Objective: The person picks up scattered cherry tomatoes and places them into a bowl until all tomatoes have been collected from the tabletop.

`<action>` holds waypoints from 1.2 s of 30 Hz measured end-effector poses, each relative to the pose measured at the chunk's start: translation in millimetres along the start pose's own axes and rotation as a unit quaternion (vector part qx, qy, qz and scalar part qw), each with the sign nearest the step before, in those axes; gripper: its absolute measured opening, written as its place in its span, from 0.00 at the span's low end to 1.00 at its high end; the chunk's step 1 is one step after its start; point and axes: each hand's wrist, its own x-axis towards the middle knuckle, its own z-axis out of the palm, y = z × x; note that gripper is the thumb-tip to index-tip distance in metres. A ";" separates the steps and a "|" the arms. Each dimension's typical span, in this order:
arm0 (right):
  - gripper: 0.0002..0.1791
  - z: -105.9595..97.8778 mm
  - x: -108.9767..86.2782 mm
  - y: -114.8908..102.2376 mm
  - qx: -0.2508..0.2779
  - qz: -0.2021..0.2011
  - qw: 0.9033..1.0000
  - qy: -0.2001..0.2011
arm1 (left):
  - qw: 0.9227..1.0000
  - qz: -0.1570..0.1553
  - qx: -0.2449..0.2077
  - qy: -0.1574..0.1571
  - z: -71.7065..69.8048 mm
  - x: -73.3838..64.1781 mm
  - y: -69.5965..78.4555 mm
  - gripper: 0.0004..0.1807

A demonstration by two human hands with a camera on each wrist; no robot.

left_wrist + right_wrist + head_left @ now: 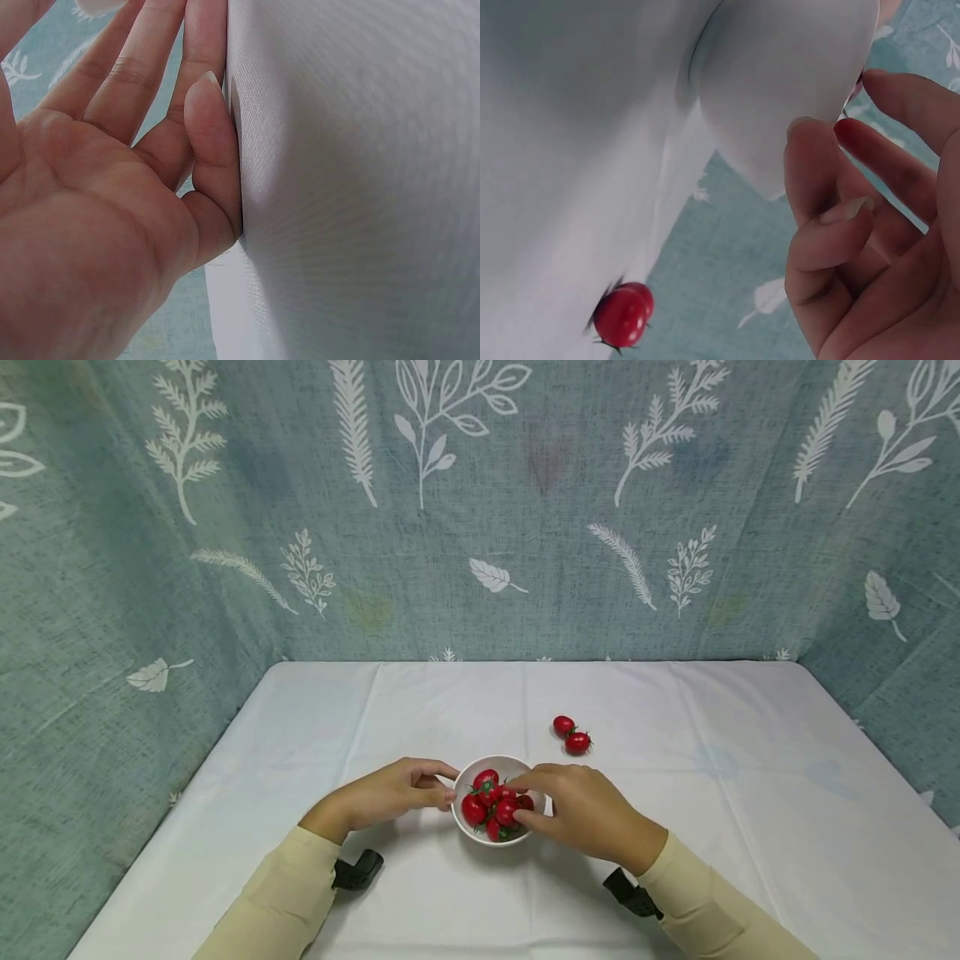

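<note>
A white bowl [498, 842] stands on the cloth, holding several red cherry tomatoes [474, 810] with green stems. My left hand [390, 793] is at the bowl's left side, its thumb and forefinger by the rim. In the left wrist view the left hand [112, 187] has its fingers stretched out, the little finger bent against the cloth. Reaching over the right rim, my right hand [588, 810] has thumb and forefinger about a cherry tomato inside the bowl. The right wrist view shows the right hand [877, 225] at the bowl [780, 82], its fingertips partly hidden behind the wall.
Two more cherry tomatoes [577, 742] lie together on the white tablecloth [645, 710], behind and right of the bowl. A grey-green leaf-patterned curtain [480, 543] hangs along the back and both sides. Each forearm bears a black wrist device [358, 870].
</note>
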 end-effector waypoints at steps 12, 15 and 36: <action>0.17 0.0 7.8 26.5 -0.030 0.028 0.996 0.081 | 1.000 0.009 0.009 0.003 -2.8 -2.3 -0.1 0.25; 0.18 -0.6 8.9 31.9 -0.039 0.036 0.995 0.088 | 1.000 0.010 0.006 0.002 -3.4 -2.9 -0.8 0.25; 0.20 -9.7 10.9 74.9 -0.092 0.123 0.988 0.027 | 1.000 0.005 -0.004 -0.002 1.1 -2.3 0.3 0.24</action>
